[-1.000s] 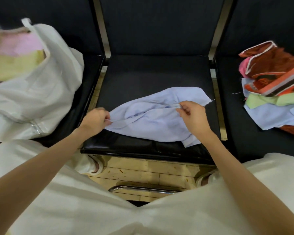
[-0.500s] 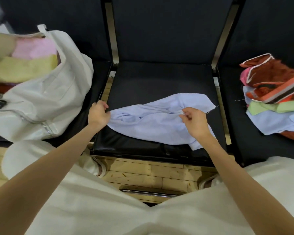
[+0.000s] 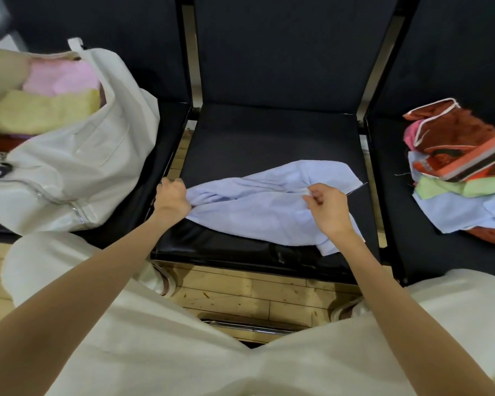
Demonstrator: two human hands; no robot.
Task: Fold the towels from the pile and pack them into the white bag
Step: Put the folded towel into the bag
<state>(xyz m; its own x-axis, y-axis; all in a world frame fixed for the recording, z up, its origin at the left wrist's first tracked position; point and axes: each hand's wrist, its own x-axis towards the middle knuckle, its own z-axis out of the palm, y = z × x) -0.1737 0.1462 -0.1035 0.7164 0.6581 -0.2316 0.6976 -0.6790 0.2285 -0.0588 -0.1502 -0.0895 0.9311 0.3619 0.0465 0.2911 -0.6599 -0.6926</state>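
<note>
A light blue towel (image 3: 257, 207) lies crumpled on the middle black seat (image 3: 269, 138). My left hand (image 3: 170, 198) grips its left end at the seat's left edge. My right hand (image 3: 326, 208) pinches a fold near the towel's right side. The white bag (image 3: 69, 167) stands open on the left seat, with a pink towel (image 3: 60, 77) and a yellow towel (image 3: 40, 110) folded inside. The pile of towels (image 3: 463, 170), red-brown, orange-striped, green and blue, sits on the right seat.
The three black seats stand in a row with metal posts between their backs. Wooden floor and a chrome bar (image 3: 249, 327) show below the middle seat. My white-clad knees (image 3: 183, 352) fill the foreground.
My left hand has pulled the towel's left end further left, to the seat's edge, stretching the cloth. My right hand keeps its pinch. The view has shifted left, showing more of the bag.
</note>
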